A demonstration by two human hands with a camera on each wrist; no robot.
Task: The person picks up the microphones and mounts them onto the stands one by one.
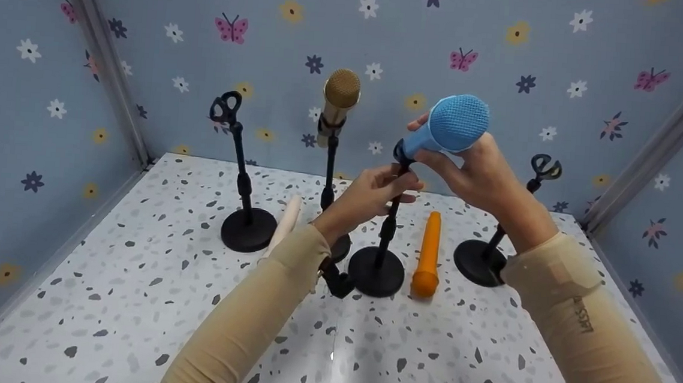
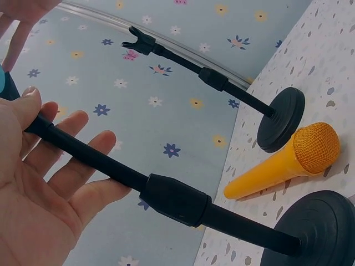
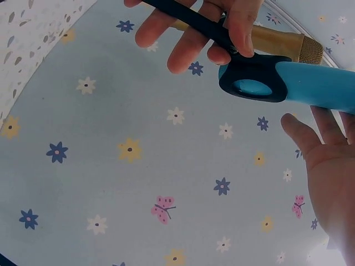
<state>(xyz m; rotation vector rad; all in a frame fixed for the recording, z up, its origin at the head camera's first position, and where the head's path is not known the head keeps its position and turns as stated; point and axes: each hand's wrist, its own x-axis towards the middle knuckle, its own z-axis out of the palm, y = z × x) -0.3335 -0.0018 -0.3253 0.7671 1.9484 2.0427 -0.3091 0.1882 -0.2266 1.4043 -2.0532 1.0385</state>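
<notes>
In the head view, my right hand (image 1: pixel 481 177) holds a blue microphone (image 1: pixel 457 123), thumb and fingers about its body below the mesh head. The microphone tilts up, and its handle sits in the black ring clip (image 3: pixel 266 66) of a microphone stand (image 1: pixel 376 272). Just below that clip, my left hand (image 1: pixel 365 196) grips the stand's pole between thumb and fingers, the other fingers spread behind it. Beside this stand's round base an orange microphone (image 1: pixel 429 252) lies on the table, mesh head towards me.
A gold microphone (image 1: pixel 342 89) stands in another stand to the left. Stands with bare clips are at far left (image 1: pixel 248 230) and right (image 1: pixel 478 262). A white microphone (image 1: pixel 285 220) lies partly behind my left sleeve, near a black angled piece (image 1: pixel 338 284). Patterned walls enclose the speckled table (image 1: pixel 129 309).
</notes>
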